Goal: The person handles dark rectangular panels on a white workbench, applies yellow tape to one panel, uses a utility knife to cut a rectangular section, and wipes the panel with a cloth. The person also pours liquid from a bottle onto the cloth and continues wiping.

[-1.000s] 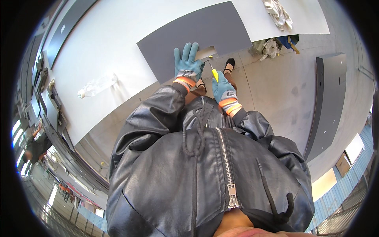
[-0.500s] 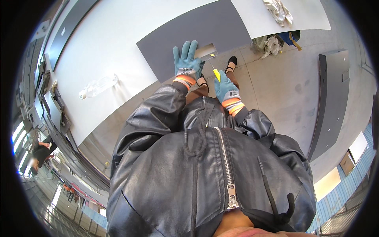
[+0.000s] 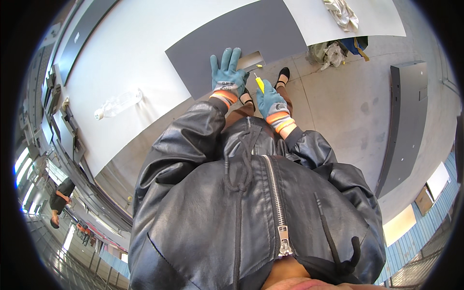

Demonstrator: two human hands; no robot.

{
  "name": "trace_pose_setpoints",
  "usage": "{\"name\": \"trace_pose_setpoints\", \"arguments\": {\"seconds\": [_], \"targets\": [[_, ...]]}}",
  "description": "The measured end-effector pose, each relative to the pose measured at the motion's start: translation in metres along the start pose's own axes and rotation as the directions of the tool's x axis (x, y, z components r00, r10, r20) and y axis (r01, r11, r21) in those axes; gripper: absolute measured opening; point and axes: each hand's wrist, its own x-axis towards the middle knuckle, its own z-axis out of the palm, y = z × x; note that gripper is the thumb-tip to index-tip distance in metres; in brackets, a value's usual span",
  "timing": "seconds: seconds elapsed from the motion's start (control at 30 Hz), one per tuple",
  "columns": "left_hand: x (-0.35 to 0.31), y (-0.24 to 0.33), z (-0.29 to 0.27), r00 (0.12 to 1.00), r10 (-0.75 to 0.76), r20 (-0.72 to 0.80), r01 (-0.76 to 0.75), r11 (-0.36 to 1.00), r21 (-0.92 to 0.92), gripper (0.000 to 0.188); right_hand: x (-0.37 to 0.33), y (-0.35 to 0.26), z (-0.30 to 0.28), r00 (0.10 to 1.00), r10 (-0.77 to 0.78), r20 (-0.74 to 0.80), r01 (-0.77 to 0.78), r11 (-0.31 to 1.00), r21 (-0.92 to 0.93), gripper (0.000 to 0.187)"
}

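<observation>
Dark print (image 3: 226,85) is showing on the pale wrist part of the gloved left hand (image 3: 226,75). A second dark marking (image 3: 281,106), partly curved in outline, is showing at the same place on the gloved right hand (image 3: 268,99). Both are appearing too small for reading; nothing is reading legibly.

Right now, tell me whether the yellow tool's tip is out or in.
Out: a thin tip projects from the yellow tool held in the right hand.
</observation>
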Motion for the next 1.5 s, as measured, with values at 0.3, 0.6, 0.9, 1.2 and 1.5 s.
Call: {"name": "trace_pose_setpoints", "arguments": {"seconds": [0.3,0.6,0.9,1.2,1.5], "targets": [[0.003,0.001,-0.004,0.999,-0.021,0.048,0.021,1.0,-0.001,0.015,-0.015,0.015,0.0,1.0,0.016,0.005,-0.016,1.0,-0.002,0.047],[0.002,-0.002,0.0,1.0,0.022,0.0,-0.021,1.0,-0.015,0.015,0.009,0.0,0.007,1.0,0.01,-0.003,-0.01,1.0,0.015,0.045],[-0.012,0.001,-0.001,0.997,0.048,0.054,-0.047,0.999,-0.016,0.014,-0.015,0.018,0.005,0.999,-0.044,0.006,0.044,0.998,0.043,0.045],[0.003,0.008,-0.003,0.989,-0.077,0.126,0.076,0.997,0.012,0.016,-0.02,0.019,0.011,0.996,0.0,-0.089,0.001,1.0,0.005,0.048],[0.003,0.007,-0.005,0.988,-0.058,0.143,0.059,0.998,-0.003,0.015,-0.007,0.008,0.0,0.999,0.01,-0.053,-0.011,1.0,-0.027,0.046]]}}
